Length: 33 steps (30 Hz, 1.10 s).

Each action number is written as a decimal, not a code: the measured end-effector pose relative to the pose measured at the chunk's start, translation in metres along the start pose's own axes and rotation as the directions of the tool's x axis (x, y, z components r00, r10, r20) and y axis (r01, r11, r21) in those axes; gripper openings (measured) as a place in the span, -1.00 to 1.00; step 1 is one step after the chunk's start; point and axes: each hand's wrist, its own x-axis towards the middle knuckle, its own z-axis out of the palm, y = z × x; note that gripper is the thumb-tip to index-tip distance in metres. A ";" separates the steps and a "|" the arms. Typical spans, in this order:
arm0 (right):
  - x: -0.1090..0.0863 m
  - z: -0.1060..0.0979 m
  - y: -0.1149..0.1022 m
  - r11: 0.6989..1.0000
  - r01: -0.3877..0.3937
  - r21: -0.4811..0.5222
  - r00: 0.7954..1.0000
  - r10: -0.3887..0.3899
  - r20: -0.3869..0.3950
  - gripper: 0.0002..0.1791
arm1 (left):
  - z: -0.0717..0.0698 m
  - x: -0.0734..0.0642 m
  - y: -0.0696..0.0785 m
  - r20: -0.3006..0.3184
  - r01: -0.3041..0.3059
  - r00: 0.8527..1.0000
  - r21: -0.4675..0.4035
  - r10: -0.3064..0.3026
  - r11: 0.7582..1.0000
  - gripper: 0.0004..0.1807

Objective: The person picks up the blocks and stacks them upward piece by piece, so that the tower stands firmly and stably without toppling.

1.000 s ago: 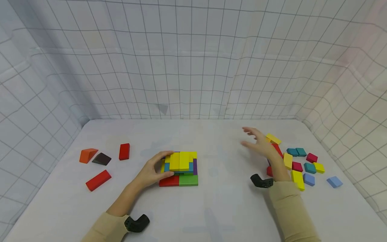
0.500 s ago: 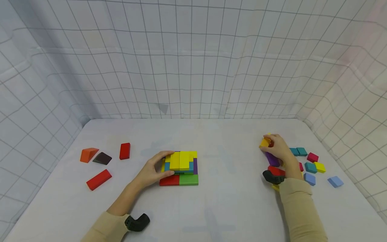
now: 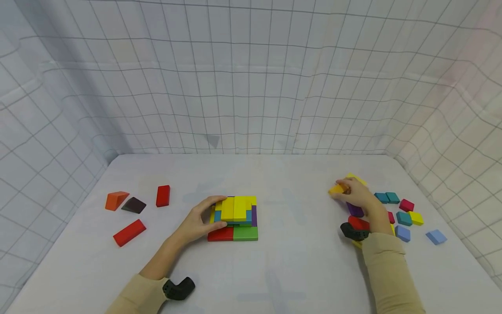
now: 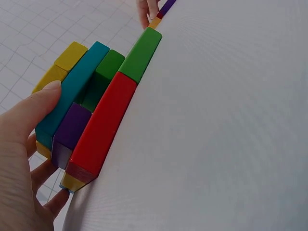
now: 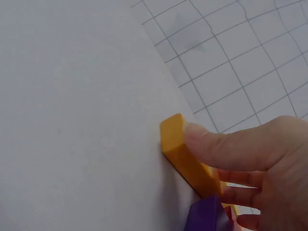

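Toward the near side of the table (image 3: 290,270), one long red block (image 3: 129,233) lies at left and two pale blue blocks (image 3: 436,237) at right. Mid-table, the left hand (image 3: 196,222) has its fingers curled round one block stack (image 3: 234,218). Left of that sit one dark block (image 3: 133,205), one orange wedge (image 3: 116,201) and one short red block (image 3: 163,196). Farther off, the right hand (image 3: 360,195) pinches one orange-yellow block (image 3: 336,190) beside one purple block (image 3: 355,210).

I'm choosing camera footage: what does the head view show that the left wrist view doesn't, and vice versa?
Head view only: the orange wedge, the dark wedge and the loose light blue blocks.

Left wrist view only: the face of a purple block between a teal block and a red block.

Both: the left hand gripping the block stack, the right hand holding a yellow-orange block.
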 end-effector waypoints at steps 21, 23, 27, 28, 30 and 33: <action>0.003 0.018 -0.045 0.950 0.312 0.030 0.943 -0.306 -0.127 -0.64 | -0.003 -0.001 0.021 -0.018 -0.020 1.000 -0.008 0.020 1.000 -0.31; 0.003 0.025 -0.069 0.915 0.401 0.047 0.909 -0.392 -0.141 -0.64 | -0.004 0.000 0.030 -0.014 -0.014 1.000 -0.011 0.014 1.000 -0.32; 0.002 0.047 -0.118 0.838 0.539 0.092 0.840 -0.525 -0.141 -0.65 | -0.006 0.000 0.038 -0.009 0.008 1.000 -0.001 -0.008 1.000 -0.32; 0.002 0.053 -0.129 0.818 0.566 0.106 0.823 -0.552 -0.135 -0.66 | -0.006 0.001 0.038 -0.010 0.013 1.000 0.000 -0.013 1.000 -0.32; 0.002 0.065 -0.148 0.783 0.607 0.133 0.794 -0.595 -0.122 -0.66 | -0.005 0.001 0.038 -0.011 0.020 1.000 0.005 -0.020 1.000 -0.31; 0.002 0.080 -0.171 0.751 0.642 0.157 0.767 -0.634 -0.100 -0.67 | -0.005 0.001 0.038 -0.011 0.034 0.999 0.008 -0.034 0.999 -0.30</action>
